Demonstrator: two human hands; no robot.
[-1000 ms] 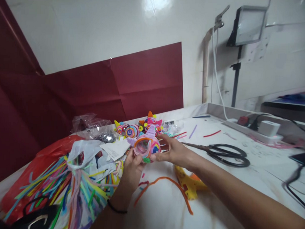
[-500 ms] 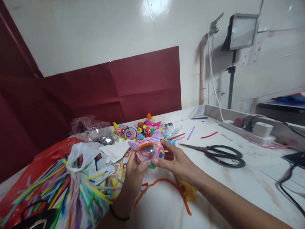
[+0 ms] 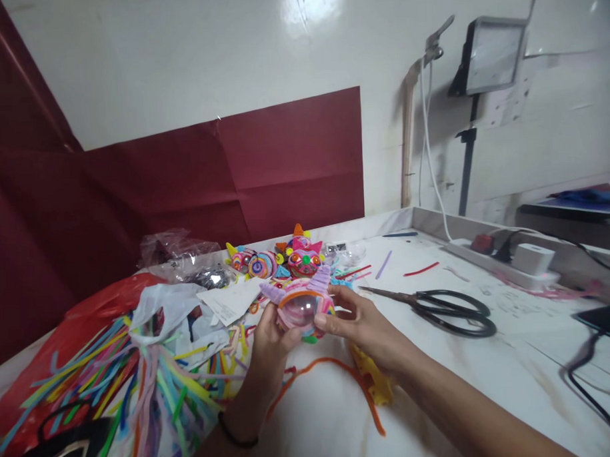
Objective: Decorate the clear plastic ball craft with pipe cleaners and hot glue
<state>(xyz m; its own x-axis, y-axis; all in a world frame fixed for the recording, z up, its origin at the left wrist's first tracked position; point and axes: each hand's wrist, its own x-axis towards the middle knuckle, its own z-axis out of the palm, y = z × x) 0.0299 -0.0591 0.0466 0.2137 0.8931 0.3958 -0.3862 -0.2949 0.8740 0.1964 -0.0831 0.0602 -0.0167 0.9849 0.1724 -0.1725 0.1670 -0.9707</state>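
Both my hands hold a small pipe-cleaner figure (image 3: 300, 307) above the white table (image 3: 490, 375). It has a clear round dome, pink and orange coils and lilac horns. My left hand (image 3: 269, 343) grips its left side and my right hand (image 3: 361, 323) grips its right side. An orange pipe cleaner (image 3: 340, 377) lies curved on the table just below my hands. A yellow object (image 3: 375, 379) lies partly hidden under my right wrist.
Several finished colourful figures (image 3: 281, 259) stand behind my hands. A bundle of coloured pipe cleaners (image 3: 140, 381) on red and white plastic bags lies at left. Black scissors (image 3: 438, 307) lie at right. A power strip with a white charger (image 3: 531, 260) and cables run along the far right.
I have turned the figure in my hands so that its clear dome faces me and drawn it slightly nearer. The other items on the table have not moved.
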